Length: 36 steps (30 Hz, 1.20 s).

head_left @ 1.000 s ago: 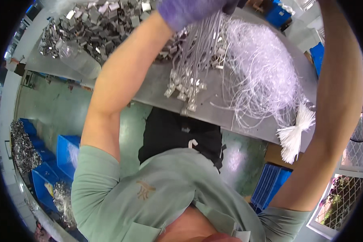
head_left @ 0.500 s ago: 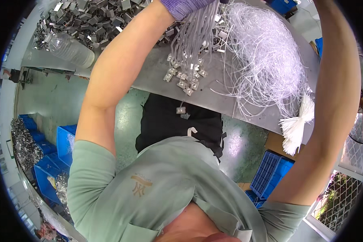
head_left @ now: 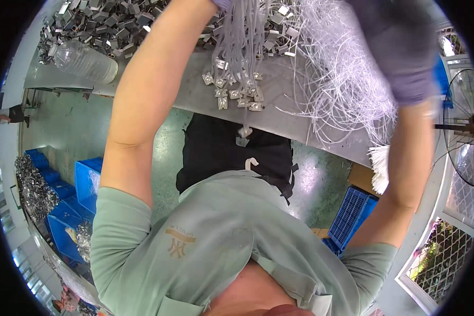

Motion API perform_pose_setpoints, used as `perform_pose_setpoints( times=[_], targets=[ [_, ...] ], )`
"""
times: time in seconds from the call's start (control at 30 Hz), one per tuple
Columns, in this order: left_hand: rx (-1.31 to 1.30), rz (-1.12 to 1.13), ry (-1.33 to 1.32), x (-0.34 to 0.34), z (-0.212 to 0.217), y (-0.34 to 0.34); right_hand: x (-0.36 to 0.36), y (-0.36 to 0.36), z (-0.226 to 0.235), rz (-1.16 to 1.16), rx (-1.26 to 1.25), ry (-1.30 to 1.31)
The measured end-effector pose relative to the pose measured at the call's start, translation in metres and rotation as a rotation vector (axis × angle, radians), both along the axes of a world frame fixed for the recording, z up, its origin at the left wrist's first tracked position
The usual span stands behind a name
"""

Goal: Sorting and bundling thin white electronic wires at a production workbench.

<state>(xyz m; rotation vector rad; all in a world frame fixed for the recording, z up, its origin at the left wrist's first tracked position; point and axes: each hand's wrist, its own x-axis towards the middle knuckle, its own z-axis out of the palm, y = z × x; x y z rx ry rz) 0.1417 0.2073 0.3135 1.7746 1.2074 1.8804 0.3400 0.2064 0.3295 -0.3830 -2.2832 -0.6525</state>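
My left hand (head_left: pixel 223 4), in a purple glove, is mostly cut off by the upper edge; its fingers are out of view. Beside it hangs a bundle of grey cords (head_left: pixel 242 37), gripped at its upper end outside the picture. Small shiny square pieces (head_left: pixel 234 95) tip the cords, over the table's near edge. Smeared by motion, my gloved right hand (head_left: pixel 397 52) passes above the right side of a heap of clear thin strands (head_left: pixel 334 68). Whether its fingers hold anything cannot be made out.
A grey metal table (head_left: pixel 195 84) bears a pile of small dark and silver box-shaped parts (head_left: pixel 105 26), a clear plastic bottle (head_left: pixel 84 62) lying down, and a white strip bundle (head_left: pixel 380 168). Blue crates (head_left: pixel 353 216) stand right, more blue bins (head_left: pixel 87 181) left. A fan (head_left: pixel 461 126) is far right.
My right hand has come into view over the strand heap from beyond the upper edge. My left hand has slid slightly up and left, and the cord bundle has swung left with it.
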Motion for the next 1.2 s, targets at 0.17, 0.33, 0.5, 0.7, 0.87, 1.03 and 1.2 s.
perform_pose_setpoints(
  times=[0.17,0.33,0.5,0.7,0.87,1.03,1.2],
  targets=[
    [-0.026,0.118,0.044,0.012,-0.003,0.012,0.004,-0.056,-0.157,-0.223,-1.267,-0.176],
    [0.013,0.129,0.05,0.003,-0.009,0.032,-0.036,-0.096,-0.268,-0.448,-1.513,-0.316],
    [-0.033,0.017,-0.089,0.005,-0.009,0.024,-0.047,-0.102,-0.306,-0.461,-1.658,-0.088],
    [-0.214,-0.126,-0.186,-0.008,-0.005,-0.002,0.011,-0.089,-0.318,-0.167,-1.605,0.034],
    [-0.167,-0.332,-0.196,-0.015,-0.025,0.007,0.027,-0.049,-0.302,-0.692,-1.448,0.239],
    [-0.252,-0.4,-0.275,-0.011,-0.037,0.012,0.01,-0.051,-0.32,-0.426,-1.374,0.207],
    [-0.352,-0.565,-0.248,-0.01,-0.049,0.016,0.003,-0.065,-0.288,-0.134,-1.647,0.434]
  ],
)
